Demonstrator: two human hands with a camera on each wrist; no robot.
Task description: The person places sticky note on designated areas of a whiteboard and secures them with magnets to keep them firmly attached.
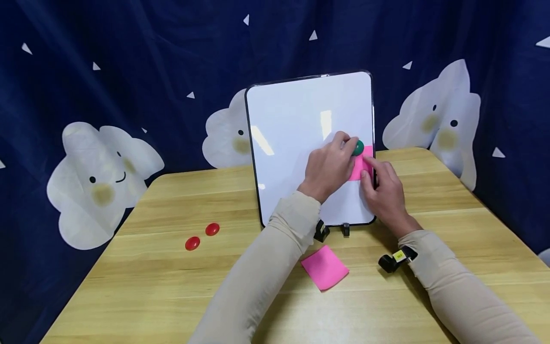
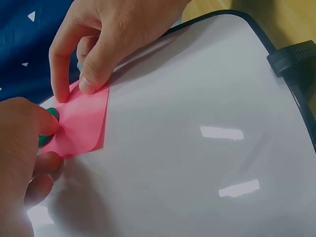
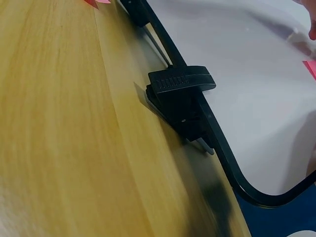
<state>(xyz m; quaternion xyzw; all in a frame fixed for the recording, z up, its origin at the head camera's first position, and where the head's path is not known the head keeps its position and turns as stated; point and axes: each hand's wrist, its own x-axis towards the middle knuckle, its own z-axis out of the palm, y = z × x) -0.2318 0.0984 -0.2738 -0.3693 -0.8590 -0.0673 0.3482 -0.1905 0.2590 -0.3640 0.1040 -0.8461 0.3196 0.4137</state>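
Note:
A whiteboard (image 1: 296, 124) stands upright on the wooden table (image 1: 150, 286). A pink sticky note (image 1: 360, 168) lies against its right side. My left hand (image 1: 350, 145) pinches a green round magnet (image 1: 358, 147) at the note's top edge. My right hand (image 1: 369, 168) holds the note's right edge with curled index finger and thumb. In the left wrist view the note (image 2: 81, 123) is flat on the board (image 2: 197, 148), the green magnet (image 2: 48, 121) is mostly hidden under my left fingers (image 2: 24, 128), and my right fingers (image 2: 89, 81) touch the note's upper edge.
Two red magnets (image 1: 212, 229) (image 1: 192, 243) lie on the table at the left. A pad of pink notes (image 1: 325, 267) sits in front of the board. Black clip feet (image 3: 182, 98) prop the board. A dark blue curtain with cloud figures (image 1: 99, 177) hangs behind.

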